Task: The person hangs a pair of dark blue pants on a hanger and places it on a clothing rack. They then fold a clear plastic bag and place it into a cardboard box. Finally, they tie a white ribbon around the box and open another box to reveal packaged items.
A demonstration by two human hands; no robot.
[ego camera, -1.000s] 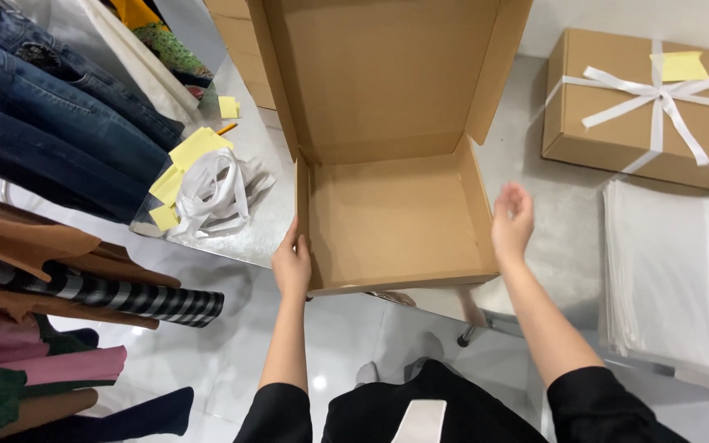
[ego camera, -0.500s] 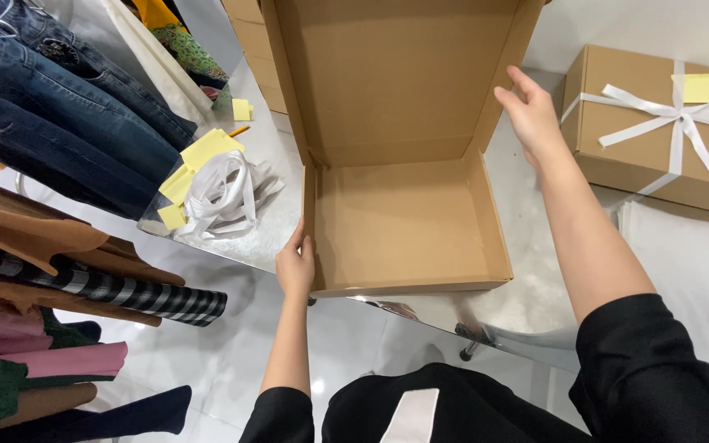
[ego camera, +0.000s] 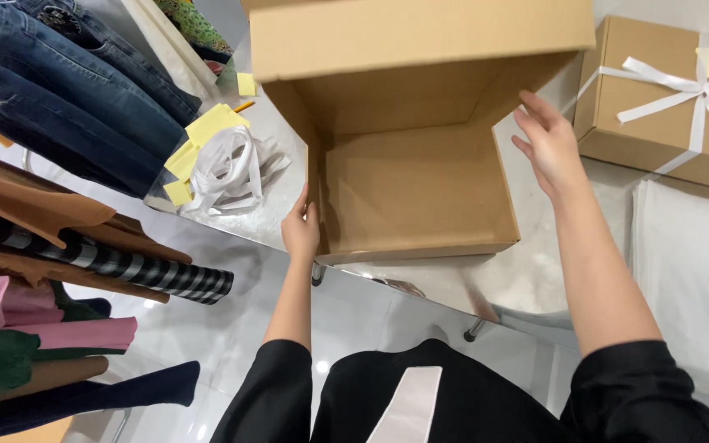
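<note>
An empty brown cardboard box (ego camera: pixel 412 193) stands on a white table (ego camera: pixel 527 275), its lid (ego camera: pixel 420 33) swung partway down over the opening. My left hand (ego camera: pixel 300 228) rests against the box's front left corner. My right hand (ego camera: pixel 548 148) is raised beside the right wall, fingers spread, touching the lid's side flap; it holds nothing.
A closed cardboard box tied with white ribbon (ego camera: pixel 666 102) sits at the right, above a stack of clear plastic bags (ego camera: pixel 691 271). A bundle of white ribbon (ego camera: pixel 231 168) and yellow sticky notes (ego camera: pixel 207 127) lie to the left. Hanging clothes (ego camera: pixel 59 164) fill the left side.
The lid has come down from upright to partly over the box. My right hand rose from the box's front right corner to the lid's side flap. My left hand stayed put.
</note>
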